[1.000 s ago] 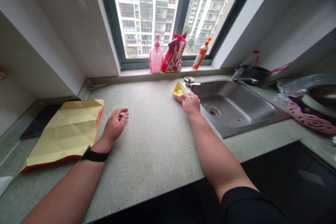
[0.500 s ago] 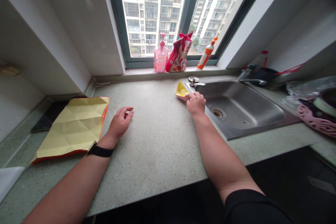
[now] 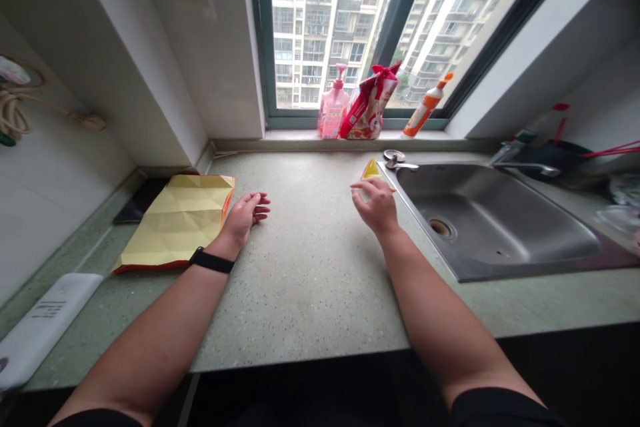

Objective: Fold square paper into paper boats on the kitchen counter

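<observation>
Shifted toward nine o'clock, the right hand (image 3: 376,205), fingers loosely spread as on the left hand (image 3: 243,216), could brush the small folded paper (image 3: 371,169) into the three-o'clock sink (image 3: 500,213).

I'm in what looks like a home kitchen: a steel sink (image 3: 505,213) with a tap (image 3: 530,167) is set into my speckled counter (image 3: 310,287), and apartment blocks (image 3: 315,20) show through the window (image 3: 395,33).

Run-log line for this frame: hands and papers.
left hand: open, beside creased yellow sheet | right hand: open, partly hiding folded yellow paper, contact unclear | sink: right of both hands
</observation>
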Demonstrator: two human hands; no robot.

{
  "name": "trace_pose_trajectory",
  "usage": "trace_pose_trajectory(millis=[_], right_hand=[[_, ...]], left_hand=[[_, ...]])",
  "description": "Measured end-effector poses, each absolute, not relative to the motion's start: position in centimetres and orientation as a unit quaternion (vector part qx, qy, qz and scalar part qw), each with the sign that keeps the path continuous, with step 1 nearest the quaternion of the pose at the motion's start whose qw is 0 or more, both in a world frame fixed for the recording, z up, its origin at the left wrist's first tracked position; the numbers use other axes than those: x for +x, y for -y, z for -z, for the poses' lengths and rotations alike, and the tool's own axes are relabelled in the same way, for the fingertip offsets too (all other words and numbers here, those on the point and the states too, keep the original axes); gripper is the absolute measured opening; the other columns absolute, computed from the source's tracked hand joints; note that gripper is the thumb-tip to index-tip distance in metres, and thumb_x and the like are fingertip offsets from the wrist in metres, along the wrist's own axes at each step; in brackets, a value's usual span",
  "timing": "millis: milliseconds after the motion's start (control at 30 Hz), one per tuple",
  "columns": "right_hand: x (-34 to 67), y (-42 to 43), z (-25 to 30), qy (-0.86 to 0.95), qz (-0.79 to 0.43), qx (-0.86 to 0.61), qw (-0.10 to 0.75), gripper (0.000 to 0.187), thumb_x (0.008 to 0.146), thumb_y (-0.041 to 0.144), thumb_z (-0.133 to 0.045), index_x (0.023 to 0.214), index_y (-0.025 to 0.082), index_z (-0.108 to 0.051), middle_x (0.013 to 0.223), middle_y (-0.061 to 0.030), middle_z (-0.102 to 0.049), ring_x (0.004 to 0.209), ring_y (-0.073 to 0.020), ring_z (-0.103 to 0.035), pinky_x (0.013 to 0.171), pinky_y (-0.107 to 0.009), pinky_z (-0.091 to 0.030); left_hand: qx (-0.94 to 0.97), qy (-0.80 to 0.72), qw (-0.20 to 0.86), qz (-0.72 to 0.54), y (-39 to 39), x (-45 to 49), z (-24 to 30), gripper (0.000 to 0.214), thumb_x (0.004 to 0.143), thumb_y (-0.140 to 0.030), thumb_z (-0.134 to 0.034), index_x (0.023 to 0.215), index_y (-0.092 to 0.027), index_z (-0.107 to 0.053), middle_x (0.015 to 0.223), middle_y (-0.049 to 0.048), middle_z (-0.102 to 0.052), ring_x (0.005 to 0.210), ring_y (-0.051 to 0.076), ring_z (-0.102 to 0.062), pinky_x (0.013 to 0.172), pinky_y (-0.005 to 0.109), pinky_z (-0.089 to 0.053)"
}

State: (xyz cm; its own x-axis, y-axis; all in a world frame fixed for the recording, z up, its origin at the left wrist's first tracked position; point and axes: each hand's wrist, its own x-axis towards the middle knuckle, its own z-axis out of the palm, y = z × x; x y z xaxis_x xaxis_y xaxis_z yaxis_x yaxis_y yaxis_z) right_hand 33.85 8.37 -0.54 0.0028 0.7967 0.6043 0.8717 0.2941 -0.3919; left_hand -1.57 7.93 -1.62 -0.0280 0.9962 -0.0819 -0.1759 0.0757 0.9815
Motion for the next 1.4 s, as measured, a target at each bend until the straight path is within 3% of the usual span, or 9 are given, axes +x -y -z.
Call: trace_pose_trajectory(millis=[200,433,633,800,867,933,1033,1233,1400], right_hand=[[31.1,-8.0,2.1,0.801,-0.097,-0.509,0.301,0.022,0.102,0.025,-0.061,0.098,0.024,-0.083,0.102,-0.0059,-0.08,0.086,-0.0209,-0.071,0.083,-0.033,-0.053],[30.8,-8.3,2.5,0.828,-0.127,-0.486,0.247,0.02,0.102,0.024,-0.064,0.1,0.023,-0.084,0.101,-0.0067,-0.08,0.091,-0.0206,-0.072,0.085,-0.032,-0.054],[30.7,-8.3,2.4,0.83,-0.132,-0.485,0.24,0.018,0.101,0.023,-0.067,0.099,0.023,-0.085,0.102,-0.0061,-0.08,0.092,-0.0196,-0.073,0.085,-0.03,-0.055],[30.6,-8.2,2.2,0.83,-0.136,-0.488,0.232,0.016,0.099,0.021,-0.07,0.1,0.023,-0.085,0.105,-0.0065,-0.08,0.092,-0.0191,-0.074,0.086,-0.029,-0.055],[30.5,-8.1,2.2,0.83,-0.137,-0.489,0.23,0.015,0.099,0.021,-0.071,0.1,0.023,-0.086,0.106,-0.0064,-0.08,0.093,-0.0193,-0.074,0.088,-0.03,-0.056],[30.5,-8.0,2.2,0.829,-0.137,-0.491,0.229,0.015,0.099,0.021,-0.071,0.101,0.024,-0.086,0.107,-0.0066,-0.08,0.095,-0.0201,-0.074,0.09,-0.031,-0.056],[30.4,-8.0,2.3,0.829,-0.138,-0.492,0.229,0.016,0.099,0.021,-0.071,0.101,0.024,-0.086,0.107,-0.0074,-0.08,0.097,-0.0215,-0.074,0.092,-0.032,-0.056],[30.4,-8.0,2.2,0.83,-0.14,-0.49,0.227,0.017,0.1,0.022,-0.07,0.101,0.023,-0.086,0.108,-0.0085,-0.08,0.098,-0.0226,-0.074,0.093,-0.034,-0.056],[30.5,-8.0,2.2,0.829,-0.142,-0.491,0.228,0.016,0.1,0.021,-0.07,0.102,0.023,-0.086,0.109,-0.0085,-0.08,0.099,-0.0226,-0.075,0.094,-0.034,-0.057]], left_hand=[[0.398,-0.454,0.57,-0.557,-7.4,-1.4,0.9,0.026,0.095,-0.043,-0.071,0.104,-0.019,-0.07,0.103,0.009,-0.077,0.084,0.019,-0.074,0.079,0.033,-0.061],[0.379,-0.442,0.557,-0.592,-8.3,-3.9,-1.1,0.024,0.098,-0.043,-0.062,0.099,-0.021,-0.071,0.105,0.0106,-0.079,0.095,0.022,-0.076,0.088,0.039,-0.065],[0.422,-0.473,0.51,-0.582,-7.9,-5.8,-1.9,0.022,0.094,-0.041,-0.062,0.095,-0.02,-0.069,0.098,0.0101,-0.077,0.087,0.02,-0.075,0.085,0.038,-0.065],[0.507,-0.523,0.424,-0.538,-5.0,-8.3,-2.0,0.02,0.088,-0.041,-0.072,0.093,-0.021,-0.072,0.094,0.0083,-0.075,0.084,0.022,-0.072,0.078,0.035,-0.061],[0.559,-0.542,0.365,-0.51,-3.5,-10.0,-2.1,0.016,0.079,-0.036,-0.081,0.086,-0.023,-0.075,0.095,0.009,-0.075,0.094,0.027,-0.071,0.086,0.037,-0.059],[0.731,-0.538,0.194,-0.373,-2.1,-12.0,-2.1,0.018,0.081,-0.043,-0.079,0.089,-0.027,-0.078,0.1,0.0103,-0.077,0.103,0.033,-0.071,0.097,0.044,-0.057],[0.82,-0.513,0.061,-0.245,-0.3,-14.7,-2.1,0.022,0.087,-0.049,-0.071,0.091,-0.029,-0.079,0.102,0.0118,-0.078,0.102,0.034,-0.07,0.102,0.049,-0.054],[0.855,-0.492,0.036,-0.163,1.8,-18.0,-2.3,0.034,0.086,-0.062,-0.075,0.094,-0.029,-0.081,0.107,0.0125,-0.077,0.102,0.034,-0.071,0.097,0.046,-0.055],[0.857,-0.483,0.047,-0.17,2.4,-19.0,-2.3,0.029,0.091,-0.057,-0.071,0.091,-0.03,-0.081,0.103,0.0117,-0.077,0.094,0.032,-0.071,0.091,0.043,-0.055]])
